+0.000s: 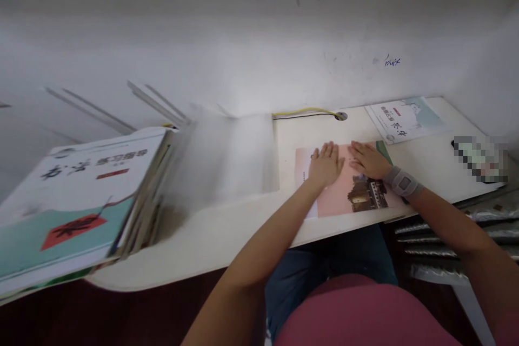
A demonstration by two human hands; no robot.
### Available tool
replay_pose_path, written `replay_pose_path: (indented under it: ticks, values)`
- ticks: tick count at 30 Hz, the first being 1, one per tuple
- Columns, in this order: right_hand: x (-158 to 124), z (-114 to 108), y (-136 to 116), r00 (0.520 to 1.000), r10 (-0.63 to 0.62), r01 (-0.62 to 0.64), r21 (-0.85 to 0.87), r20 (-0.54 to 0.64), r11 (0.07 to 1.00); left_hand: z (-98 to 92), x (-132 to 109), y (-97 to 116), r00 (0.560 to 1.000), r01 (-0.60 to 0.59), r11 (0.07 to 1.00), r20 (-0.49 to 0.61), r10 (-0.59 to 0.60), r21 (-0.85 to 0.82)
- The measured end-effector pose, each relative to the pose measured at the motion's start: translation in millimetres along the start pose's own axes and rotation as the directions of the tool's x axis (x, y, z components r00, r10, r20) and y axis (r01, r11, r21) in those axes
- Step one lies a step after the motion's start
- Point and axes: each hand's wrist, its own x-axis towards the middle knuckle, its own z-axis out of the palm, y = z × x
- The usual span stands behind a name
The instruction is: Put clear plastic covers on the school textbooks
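Note:
A pink book [344, 197] with a picture of a building on its cover lies flat on the white desk [227, 227]. My left hand [325, 165] rests flat on its upper left part, fingers stretched out. My right hand [367, 159] lies flat beside it on the book's top edge, fingers also stretched. A grey band [402, 181] wraps my right wrist. Neither hand holds anything.
A stack of books [77, 200] with a white and teal cover on top sits at the left. A blurred white sheet [227, 157] lies next to it. Another white book [405, 118] lies at the back right. A yellow cable [302, 112] runs to a desk hole.

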Motion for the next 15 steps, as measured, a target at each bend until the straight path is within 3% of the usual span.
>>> replay_pose_path:
  ticks: [3, 7, 15]
  values:
    - [-8, -2, 22, 0.995, 0.100, -0.100, -0.051, -0.004, 0.994, -5.3, -11, -26, 0.987, 0.159, 0.987, -0.039, -0.159, 0.007]
    - [-16, -1, 39, 0.982, 0.180, -0.184, -0.071, -0.057, 0.980, -15.0, -19, -45, 0.979, 0.196, 0.978, -0.042, -0.199, -0.067]
    - [-16, 4, 40, 0.981, 0.175, -0.181, -0.075, -0.081, 0.981, -41.7, 17, -60, 0.941, 0.322, 0.877, 0.015, -0.339, -0.357]
